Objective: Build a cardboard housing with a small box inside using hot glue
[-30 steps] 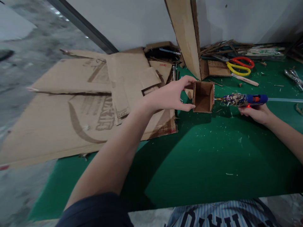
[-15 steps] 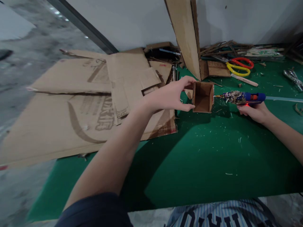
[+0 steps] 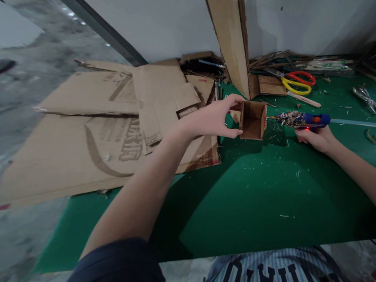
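My left hand point(image 3: 216, 117) grips a small open cardboard box point(image 3: 253, 120) by its left side, thumb at the lower corner and fingers at the upper one. The box's open side faces me. In my right hand point(image 3: 319, 138) is a blue hot glue gun point(image 3: 307, 120), its body crusted with debris and a red light glowing beneath. The metal nozzle points left, at or very close to the box's right wall; whether it touches I cannot tell. A clear glue stick point(image 3: 352, 122) runs out of the gun's back.
Flat cardboard sheets point(image 3: 102, 141) cover the table's left part. Behind the box a tall cardboard piece point(image 3: 232, 43) stands upright. Scissors point(image 3: 296, 87) with red and yellow handles, a pale utility knife point(image 3: 304, 99) and cardboard strips lie along the wall. Scraps dot the green table point(image 3: 235, 211).
Very little differs. The whole view has shifted slightly, and both hands keep their hold on the box and the glue gun.
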`<action>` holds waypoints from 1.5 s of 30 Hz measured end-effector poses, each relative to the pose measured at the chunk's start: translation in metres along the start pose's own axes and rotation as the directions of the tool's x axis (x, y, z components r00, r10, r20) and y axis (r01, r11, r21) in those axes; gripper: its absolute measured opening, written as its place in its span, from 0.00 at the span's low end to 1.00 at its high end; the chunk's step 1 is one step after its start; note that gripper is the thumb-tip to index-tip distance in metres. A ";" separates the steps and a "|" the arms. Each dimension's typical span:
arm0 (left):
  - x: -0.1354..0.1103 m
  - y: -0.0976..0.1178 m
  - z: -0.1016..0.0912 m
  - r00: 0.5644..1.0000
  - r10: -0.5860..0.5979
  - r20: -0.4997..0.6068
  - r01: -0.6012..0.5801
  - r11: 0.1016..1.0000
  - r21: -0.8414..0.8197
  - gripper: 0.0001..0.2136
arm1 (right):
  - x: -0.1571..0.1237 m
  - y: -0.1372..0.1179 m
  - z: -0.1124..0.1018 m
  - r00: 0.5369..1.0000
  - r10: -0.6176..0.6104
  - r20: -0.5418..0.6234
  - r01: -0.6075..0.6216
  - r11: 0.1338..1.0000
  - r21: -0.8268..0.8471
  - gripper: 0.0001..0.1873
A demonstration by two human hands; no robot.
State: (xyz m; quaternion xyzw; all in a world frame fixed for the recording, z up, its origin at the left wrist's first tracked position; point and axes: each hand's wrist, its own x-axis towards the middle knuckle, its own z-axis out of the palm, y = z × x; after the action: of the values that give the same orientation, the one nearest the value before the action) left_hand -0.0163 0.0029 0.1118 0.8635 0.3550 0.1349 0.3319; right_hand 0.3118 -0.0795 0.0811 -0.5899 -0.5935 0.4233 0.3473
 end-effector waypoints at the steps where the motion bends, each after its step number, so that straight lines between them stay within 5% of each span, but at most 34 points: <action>1: 0.000 0.000 0.000 1.000 0.004 -0.005 -0.004 1.000 0.001 0.37 | 0.000 0.001 0.000 1.000 -0.002 0.001 0.002 1.000 0.006 0.15; 45: 0.001 -0.003 0.001 1.000 0.021 0.007 -0.021 0.999 0.031 0.37 | 0.003 0.014 -0.009 0.995 0.017 0.100 -0.015 1.000 -0.027 0.20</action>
State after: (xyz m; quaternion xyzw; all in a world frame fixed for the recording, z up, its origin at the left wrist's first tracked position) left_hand -0.0163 0.0044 0.1092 0.8726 0.3469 0.1300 0.3183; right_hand 0.3254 -0.0760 0.0717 -0.5772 -0.6108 0.4473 0.3061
